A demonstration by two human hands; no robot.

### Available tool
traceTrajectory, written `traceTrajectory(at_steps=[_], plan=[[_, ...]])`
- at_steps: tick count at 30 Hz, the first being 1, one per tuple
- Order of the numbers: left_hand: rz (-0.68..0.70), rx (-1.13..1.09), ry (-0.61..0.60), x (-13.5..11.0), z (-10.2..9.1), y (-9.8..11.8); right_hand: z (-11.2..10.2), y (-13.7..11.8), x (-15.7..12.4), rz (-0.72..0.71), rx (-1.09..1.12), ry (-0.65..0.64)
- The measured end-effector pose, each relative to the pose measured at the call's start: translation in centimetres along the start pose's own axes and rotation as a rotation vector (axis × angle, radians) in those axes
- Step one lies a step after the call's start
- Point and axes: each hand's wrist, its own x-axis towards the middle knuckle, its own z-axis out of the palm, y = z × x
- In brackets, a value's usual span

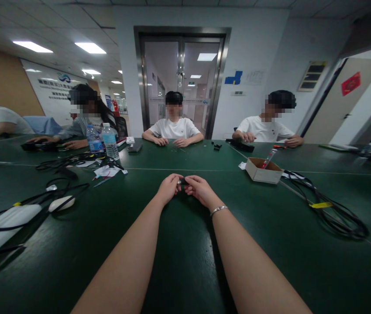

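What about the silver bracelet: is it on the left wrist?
No, the silver bracelet sits around the wrist behind the right hand, while none shows behind the left hand.

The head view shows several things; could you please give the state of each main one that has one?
Left hand: closed on a small dark object
Right hand: closed on it too
Small dark object: held, partly hidden
Bottles: upright
Box: open on top
Black cable at right: coiled
Glass doors: shut
Ceiling lights: lit
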Motion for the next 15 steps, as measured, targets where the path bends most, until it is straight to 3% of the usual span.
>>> traceTrajectory(at_steps=[15], plan=[[0.033, 0.065, 0.019, -0.32, 0.0, 0.24, 0.14, -0.26, -0.25, 0.021, -0.001, 0.045]])
